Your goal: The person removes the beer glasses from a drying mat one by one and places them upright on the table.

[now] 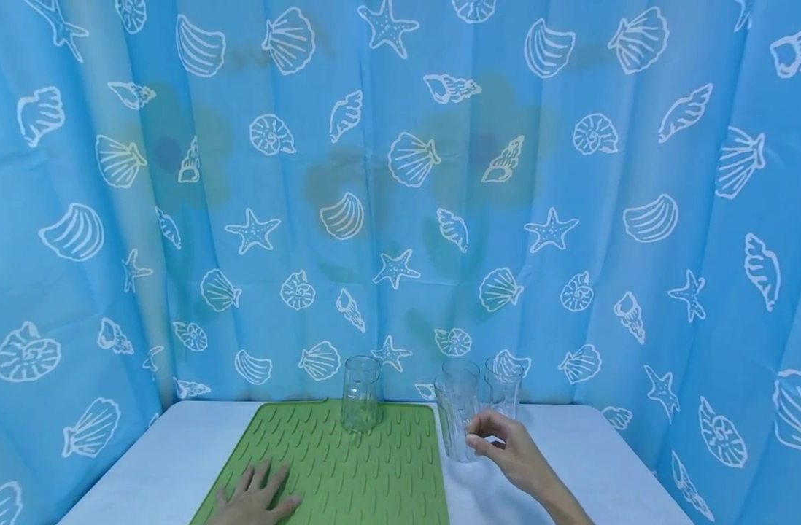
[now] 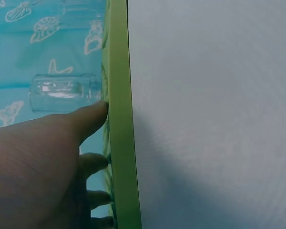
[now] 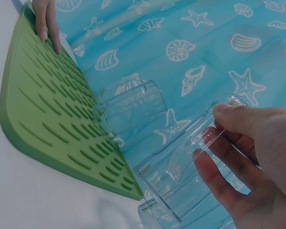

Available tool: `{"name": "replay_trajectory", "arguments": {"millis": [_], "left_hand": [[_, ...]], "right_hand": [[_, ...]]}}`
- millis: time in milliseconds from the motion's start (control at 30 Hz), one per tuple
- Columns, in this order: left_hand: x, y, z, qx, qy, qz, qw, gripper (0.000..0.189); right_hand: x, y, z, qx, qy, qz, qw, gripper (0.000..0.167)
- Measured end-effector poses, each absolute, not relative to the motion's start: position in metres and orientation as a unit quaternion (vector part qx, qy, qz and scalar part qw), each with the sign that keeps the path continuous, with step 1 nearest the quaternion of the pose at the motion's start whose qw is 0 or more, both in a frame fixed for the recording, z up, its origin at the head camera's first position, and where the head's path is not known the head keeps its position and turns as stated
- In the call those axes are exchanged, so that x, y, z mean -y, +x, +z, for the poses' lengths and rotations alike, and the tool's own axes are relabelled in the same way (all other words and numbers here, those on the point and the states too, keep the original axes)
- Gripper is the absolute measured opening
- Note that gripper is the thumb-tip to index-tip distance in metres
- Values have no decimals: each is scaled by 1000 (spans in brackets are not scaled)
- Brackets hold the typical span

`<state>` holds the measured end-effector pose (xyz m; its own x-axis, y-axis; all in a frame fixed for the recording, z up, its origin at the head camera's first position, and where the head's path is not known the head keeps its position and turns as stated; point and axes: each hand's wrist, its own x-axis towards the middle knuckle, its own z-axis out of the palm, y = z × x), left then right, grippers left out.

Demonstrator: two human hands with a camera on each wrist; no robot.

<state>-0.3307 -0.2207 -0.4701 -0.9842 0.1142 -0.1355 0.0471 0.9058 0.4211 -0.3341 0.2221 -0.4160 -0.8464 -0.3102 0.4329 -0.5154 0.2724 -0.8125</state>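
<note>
My right hand (image 1: 505, 445) pinches a clear drinking glass (image 1: 451, 434) between thumb and fingers, just right of the green ridged drying mat (image 1: 368, 474). In the right wrist view this glass (image 3: 174, 160) looks tilted, with the thumb on its near side and fingertips around the other. My left hand (image 1: 252, 499) rests on the mat's near left part, fingers spread and holding nothing. Another clear glass (image 1: 360, 397) stands at the far part of the mat.
Two more clear glasses stand behind the held one: one close behind it (image 1: 462, 375), one to its right (image 1: 505, 379). White table (image 1: 144, 452) surrounds the mat. A blue seashell curtain (image 1: 400, 204) hangs right behind the table and along both sides.
</note>
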Motion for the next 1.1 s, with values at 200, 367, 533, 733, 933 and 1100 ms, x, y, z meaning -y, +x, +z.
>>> {"name": "replay_trajectory", "arguments": {"millis": [200,367,533,733,933,1100], "left_hand": [[220,-326,-467,-973,47,208,86,83],[222,-326,-466,-975,69,190,97,77],[223,-326,-468,-972,81,189,112,75],[224,-326,-469,-972,81,190,116,76],[222,-324,-467,-970,75,200,119,77],[222,-325,-466,-970,71,196,122,78]], "right_hand": [[-226,-335,-417,787,264,551,85,24],[-228,-335,-417,782,269,556,78,27],[-230,-338,-420,788,258,554,71,28],[-234,-341,-424,790,258,553,56,28],[-238,-344,-431,786,276,551,43,24],[-241,-346,-436,787,282,547,40,21]]}}
